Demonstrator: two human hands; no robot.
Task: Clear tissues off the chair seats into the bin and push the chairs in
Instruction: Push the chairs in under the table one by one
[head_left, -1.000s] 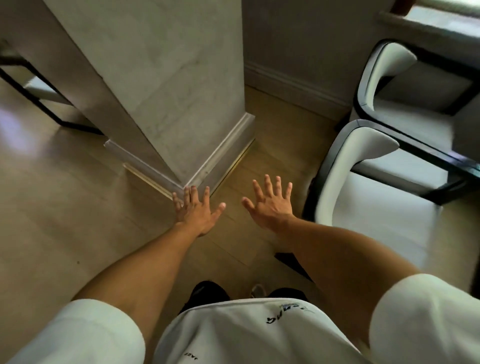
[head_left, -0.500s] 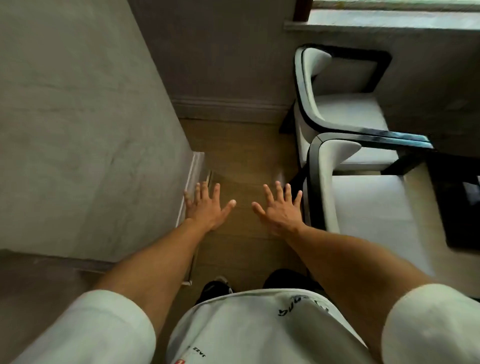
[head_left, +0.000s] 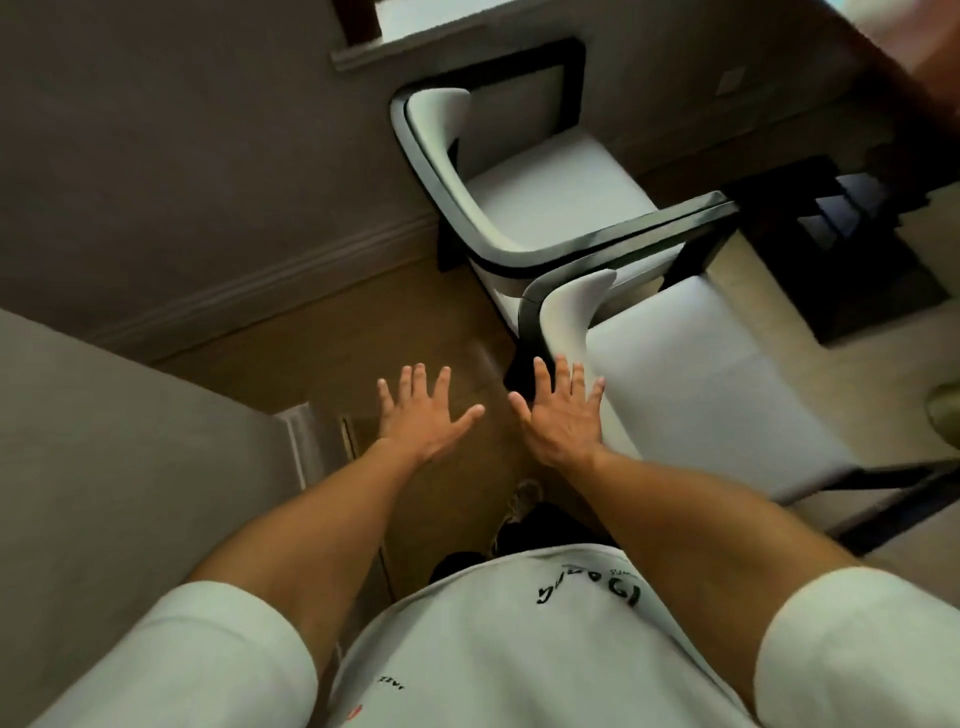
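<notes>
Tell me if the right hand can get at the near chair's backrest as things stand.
Probably yes. The right hand is open and empty, with its fingertips overlapping the near chair's backrest; nothing lies between them.

The only writing stands on the person's white T-shirt (head_left: 498, 649). Near its upper edge, toward the right sleeve, runs a line of black brush-style lettering (head_left: 587, 590), seen upside down and too stylised to read for certain. Near the lower edge, left of the middle, is a smaller black word (head_left: 390, 682), also upside down and blurred, perhaps "JAZZ". A small red mark (head_left: 355, 712) beside it cannot be made out
</notes>
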